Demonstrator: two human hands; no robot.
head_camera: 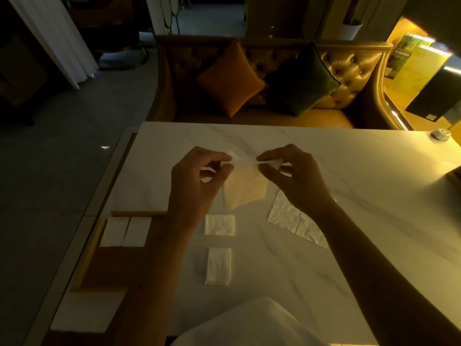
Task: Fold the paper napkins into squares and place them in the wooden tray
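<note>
Both hands are up over the middle of the bench, left hand and right hand each with fingers pinched tight on the top edge of a thin napkin that hangs loose below them. Stuff this flimsy could easily tear if the hands pull apart too hard, or the corners drift and the square comes out crooked. The wooden tray sits at the left edge with two folded napkins inside, and a forearm could sweep the folded pieces lying nearer the front edge.

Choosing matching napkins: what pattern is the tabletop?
Tabletop: white with faint grey marble veining; head view.
</note>
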